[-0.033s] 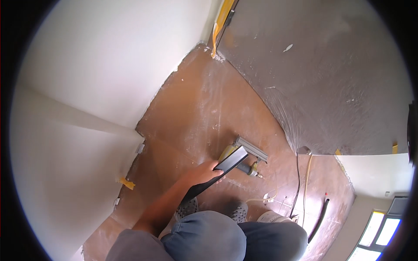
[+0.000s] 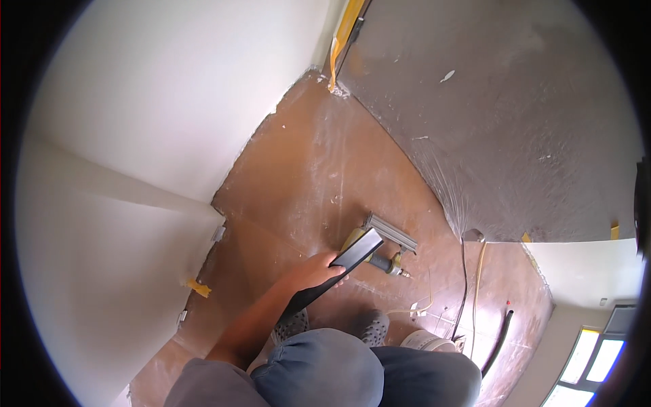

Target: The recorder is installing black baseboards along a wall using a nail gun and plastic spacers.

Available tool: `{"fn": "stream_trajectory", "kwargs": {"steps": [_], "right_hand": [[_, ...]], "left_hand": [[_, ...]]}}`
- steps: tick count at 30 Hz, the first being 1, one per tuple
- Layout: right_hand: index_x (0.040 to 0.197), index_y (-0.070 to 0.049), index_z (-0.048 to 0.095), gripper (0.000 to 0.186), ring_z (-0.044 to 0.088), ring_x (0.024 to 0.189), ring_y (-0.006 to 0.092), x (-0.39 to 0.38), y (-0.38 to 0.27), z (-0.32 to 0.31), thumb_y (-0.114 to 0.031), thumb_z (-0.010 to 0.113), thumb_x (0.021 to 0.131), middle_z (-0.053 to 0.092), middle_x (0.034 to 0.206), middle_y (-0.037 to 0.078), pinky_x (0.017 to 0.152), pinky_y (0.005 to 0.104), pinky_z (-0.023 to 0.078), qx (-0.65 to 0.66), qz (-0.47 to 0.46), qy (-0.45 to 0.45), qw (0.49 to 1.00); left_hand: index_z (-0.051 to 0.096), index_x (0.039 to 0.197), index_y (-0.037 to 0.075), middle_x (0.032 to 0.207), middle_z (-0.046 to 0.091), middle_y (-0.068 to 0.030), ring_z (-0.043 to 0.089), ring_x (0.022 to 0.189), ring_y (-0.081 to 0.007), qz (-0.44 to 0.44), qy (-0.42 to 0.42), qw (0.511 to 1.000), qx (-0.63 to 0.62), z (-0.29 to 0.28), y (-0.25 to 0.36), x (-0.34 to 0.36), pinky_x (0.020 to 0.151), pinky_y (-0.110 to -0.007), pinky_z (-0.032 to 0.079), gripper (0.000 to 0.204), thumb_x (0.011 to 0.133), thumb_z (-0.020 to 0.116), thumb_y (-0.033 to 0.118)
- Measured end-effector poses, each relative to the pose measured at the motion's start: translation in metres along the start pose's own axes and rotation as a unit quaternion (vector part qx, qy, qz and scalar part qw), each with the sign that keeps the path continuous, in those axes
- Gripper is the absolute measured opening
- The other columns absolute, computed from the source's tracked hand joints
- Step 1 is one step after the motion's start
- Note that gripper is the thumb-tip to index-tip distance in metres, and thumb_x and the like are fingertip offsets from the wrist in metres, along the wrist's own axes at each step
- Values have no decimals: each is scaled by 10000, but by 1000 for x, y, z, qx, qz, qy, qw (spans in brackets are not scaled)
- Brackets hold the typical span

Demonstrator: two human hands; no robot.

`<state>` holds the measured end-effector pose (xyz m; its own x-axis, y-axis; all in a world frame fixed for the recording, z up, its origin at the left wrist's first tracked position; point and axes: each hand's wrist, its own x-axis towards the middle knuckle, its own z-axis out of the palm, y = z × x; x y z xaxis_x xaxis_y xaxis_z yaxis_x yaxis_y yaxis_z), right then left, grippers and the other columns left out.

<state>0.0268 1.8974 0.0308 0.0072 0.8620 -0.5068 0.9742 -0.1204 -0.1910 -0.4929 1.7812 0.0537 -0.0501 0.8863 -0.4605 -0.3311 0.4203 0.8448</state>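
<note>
My left hand (image 2: 317, 271) is closed around a long, narrow dark strip (image 2: 358, 250), which looks like a length of skirting board. It slants up to the right, and its upper face shines with light. The lower end runs down behind my forearm toward my knees. Just beyond the strip, a yellow and grey nail gun (image 2: 381, 260) lies on the brown floor (image 2: 291, 176). The strip's upper end covers part of the nail gun from sight; whether they touch I cannot tell. My right hand is not in view.
White wall (image 2: 169, 88) bounds the left, with an outward corner; a grey sheeted surface (image 2: 502, 122) fills the upper right. Near my grey clogs (image 2: 373, 328) stands a white bucket (image 2: 426, 341). Cords (image 2: 479, 285) and a black tube (image 2: 500, 339) lie to the right. Yellow tape (image 2: 199, 287) hangs by the wall.
The strip's upper end has shifted very slightly left. My left hand keeps its hold, and the nail gun has not moved.
</note>
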Motion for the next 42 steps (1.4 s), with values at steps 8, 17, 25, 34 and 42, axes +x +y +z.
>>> {"fn": "stream_trajectory", "kwargs": {"steps": [8,17,25,34,42], "right_hand": [[1002,-18,756,220,686,743,253,-10,1,12,-137,660,843,739,875,162,711,375,548,37,23,28,999],[990,-19,762,215,683,727,247,-14,41,-39,-135,660,841,739,860,160,704,372,548,86,69,109,988],[1378,75,564,446,668,1125,224,-13,-20,-180,-46,666,961,700,1218,166,885,308,567,167,-122,191,959],[1040,20,755,316,571,758,96,41,-352,-132,-276,755,928,701,835,38,695,278,467,192,-299,-98,930],[1093,8,747,264,695,783,92,49,-392,-98,-207,747,939,754,906,88,680,269,560,299,-307,-216,877]], "left_hand": [[556,1328,-18,999,713,-110,694,866,-171,-70,63,991,-98,-39,-21,-12,775,-329,577,335,1047,577,163],[595,1280,-11,973,715,-94,701,832,-155,-37,139,990,2,-71,-15,-22,752,-323,569,337,1014,634,191],[594,1240,-38,1043,755,-159,744,924,-219,-13,152,978,141,-71,-6,-44,880,-358,543,310,983,610,135],[610,1191,-36,894,750,-145,747,791,-202,-42,122,987,98,-50,51,-30,733,-325,571,357,994,657,258],[560,1237,-28,927,744,-128,727,841,-163,-10,33,977,212,-21,93,-7,795,-316,570,329,994,645,177]]}}
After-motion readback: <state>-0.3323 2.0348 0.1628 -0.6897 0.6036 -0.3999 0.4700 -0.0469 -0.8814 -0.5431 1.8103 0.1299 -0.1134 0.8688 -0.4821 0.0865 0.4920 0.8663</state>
